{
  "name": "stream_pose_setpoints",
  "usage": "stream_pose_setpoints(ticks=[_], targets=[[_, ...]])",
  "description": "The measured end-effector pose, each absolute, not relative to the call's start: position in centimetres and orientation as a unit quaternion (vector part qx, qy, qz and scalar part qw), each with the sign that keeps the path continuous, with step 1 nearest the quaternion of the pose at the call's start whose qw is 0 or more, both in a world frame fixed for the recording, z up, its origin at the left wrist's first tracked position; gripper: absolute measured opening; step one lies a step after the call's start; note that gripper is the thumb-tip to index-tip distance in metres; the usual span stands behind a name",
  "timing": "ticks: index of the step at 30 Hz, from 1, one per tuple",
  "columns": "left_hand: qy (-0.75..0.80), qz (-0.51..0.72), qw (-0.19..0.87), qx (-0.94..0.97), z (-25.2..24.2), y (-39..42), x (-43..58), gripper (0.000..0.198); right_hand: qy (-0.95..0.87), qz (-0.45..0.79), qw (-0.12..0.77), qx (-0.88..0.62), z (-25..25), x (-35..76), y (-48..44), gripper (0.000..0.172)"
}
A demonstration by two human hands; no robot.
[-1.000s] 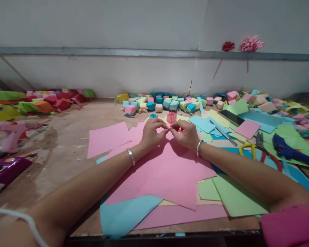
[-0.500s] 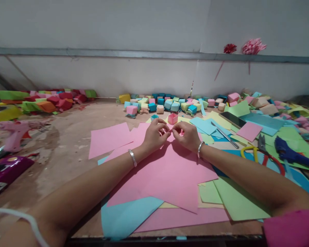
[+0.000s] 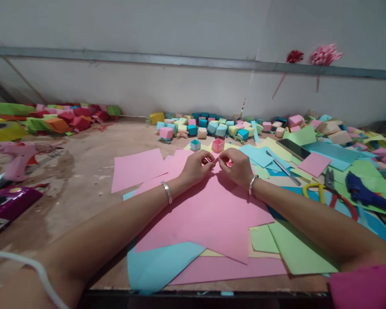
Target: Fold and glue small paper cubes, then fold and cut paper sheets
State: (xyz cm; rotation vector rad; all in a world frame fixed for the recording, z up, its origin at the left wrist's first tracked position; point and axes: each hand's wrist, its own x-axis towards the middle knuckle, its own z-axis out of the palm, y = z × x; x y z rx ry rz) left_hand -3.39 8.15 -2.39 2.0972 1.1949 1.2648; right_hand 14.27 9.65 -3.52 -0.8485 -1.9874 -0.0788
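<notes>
My left hand (image 3: 197, 166) and my right hand (image 3: 234, 166) meet above a stack of pink paper sheets (image 3: 199, 219). Between their fingertips is a small pink piece of paper (image 3: 216, 161), pinched from both sides and mostly covered by the fingers. Just beyond the hands stand a small open pink paper box (image 3: 218, 145) and an open light-blue paper box (image 3: 195, 145). Some pink paper bits show under the right fingers.
Small coloured paper cubes (image 3: 212, 128) line the wall. Scissors (image 3: 331, 189), a blue-handled tool (image 3: 369, 195), a metal pen-like tool (image 3: 283, 168) and a dark phone-like slab (image 3: 291, 149) lie right. Left are a pink glue gun (image 3: 17, 159) and a purple power strip (image 3: 11, 208).
The view has shifted slightly, so the light-blue box shows more fully. Both hands still pinch the small pink paper, with the fingers only slightly moved.
</notes>
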Motion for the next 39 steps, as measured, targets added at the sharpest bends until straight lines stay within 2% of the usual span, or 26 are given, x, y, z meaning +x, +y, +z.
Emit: stream_pose_setpoints(ticks=[12, 23, 32, 39], targets=[[0.423, 0.469, 0.24, 0.738, -2.5, 8.1, -3.2, 0.004, -0.813, -0.056, 0.458, -0.355, -3.8, 14.1, 9.9, 0.012], [0.423, 0.498, 0.288, 0.7, -3.2, 8.6, -3.2, 0.002, -0.827, -0.017, 0.458, -0.325, -3.7, 13.9, 9.6, 0.012], [0.412, 0.522, 0.307, 0.681, -3.1, 8.5, -3.3, 0.005, -0.841, -0.001, 0.456, -0.291, -4.4, 13.7, 9.5, 0.027], [0.4, 0.552, 0.263, 0.683, -2.6, 8.2, -3.5, 0.001, -0.846, 0.044, 0.47, -0.249, -4.1, 13.6, 8.9, 0.041]])
